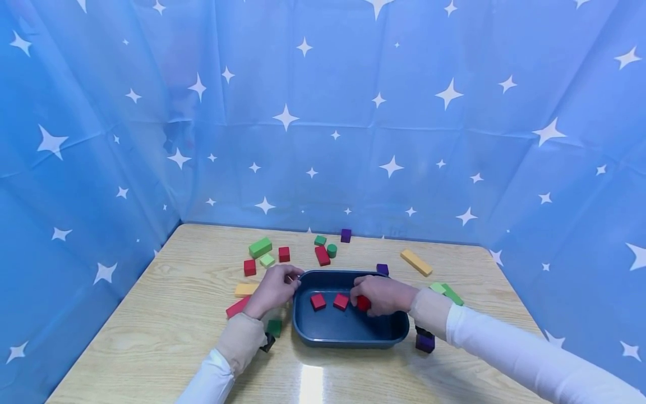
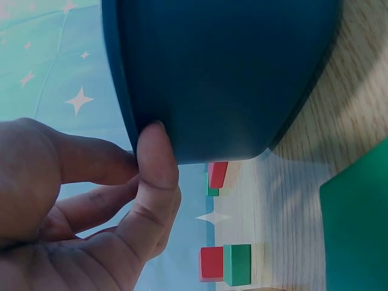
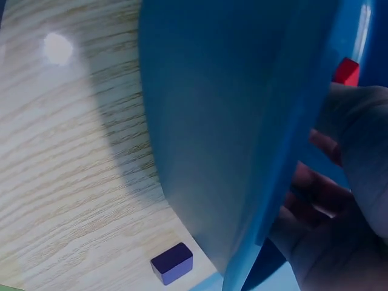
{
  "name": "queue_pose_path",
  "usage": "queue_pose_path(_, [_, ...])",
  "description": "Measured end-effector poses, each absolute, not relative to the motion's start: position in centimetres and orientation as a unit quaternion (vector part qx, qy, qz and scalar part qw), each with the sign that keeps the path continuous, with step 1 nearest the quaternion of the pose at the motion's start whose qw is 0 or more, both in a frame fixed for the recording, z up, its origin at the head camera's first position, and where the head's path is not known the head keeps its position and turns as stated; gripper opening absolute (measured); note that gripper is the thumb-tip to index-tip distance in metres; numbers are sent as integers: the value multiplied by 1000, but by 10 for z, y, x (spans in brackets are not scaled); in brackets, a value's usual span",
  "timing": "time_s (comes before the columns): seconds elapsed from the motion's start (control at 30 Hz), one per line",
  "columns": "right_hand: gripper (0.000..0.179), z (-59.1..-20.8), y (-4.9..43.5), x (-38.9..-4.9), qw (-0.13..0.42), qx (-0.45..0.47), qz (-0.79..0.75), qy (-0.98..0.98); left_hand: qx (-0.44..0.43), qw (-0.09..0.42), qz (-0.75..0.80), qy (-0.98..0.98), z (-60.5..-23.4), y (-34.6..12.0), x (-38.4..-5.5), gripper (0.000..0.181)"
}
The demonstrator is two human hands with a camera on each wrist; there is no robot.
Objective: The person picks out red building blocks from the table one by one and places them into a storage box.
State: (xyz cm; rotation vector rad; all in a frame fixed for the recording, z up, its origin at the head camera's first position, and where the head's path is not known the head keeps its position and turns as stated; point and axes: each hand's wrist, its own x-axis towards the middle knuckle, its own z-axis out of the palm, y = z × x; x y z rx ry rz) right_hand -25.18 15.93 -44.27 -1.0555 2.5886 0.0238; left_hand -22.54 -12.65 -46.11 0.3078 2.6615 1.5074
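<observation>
A dark blue rectangular bin (image 1: 348, 342) stands on the table with two red blocks (image 1: 318, 302) lying apart on its floor. My left hand (image 1: 275, 289) pinches the bin's rim at its far left corner, thumb outside the wall in the left wrist view. Inside the bin's right half, my right hand (image 1: 383, 294) holds a red block (image 1: 363, 303) with a rounded outline, its fingers curled over it. Whether that block touches the floor I cannot tell. In the right wrist view the bin wall hides part of the fingers, and a red piece (image 3: 347, 71) shows past the hand.
Red and green blocks (image 1: 260, 247) lie left of and behind the bin. A dark green block (image 1: 274, 327) sits near the left wrist. To the right are a yellow-orange bar (image 1: 416, 262), green blocks (image 1: 453, 294) and a purple block (image 1: 425, 343). A starry blue curtain (image 1: 323, 112) surrounds the table.
</observation>
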Motion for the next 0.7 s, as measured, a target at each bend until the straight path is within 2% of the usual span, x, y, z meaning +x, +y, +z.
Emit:
queue_pose_path(0.33, [48,-433,167,-244,190,-354,-34,915,95,30,491,865,-465,-126,-227,23])
queue_pose_path(0.7, [61,-415,183,-236,171,-348,-108,915,101,27,493,864,-466,-126,-228,24])
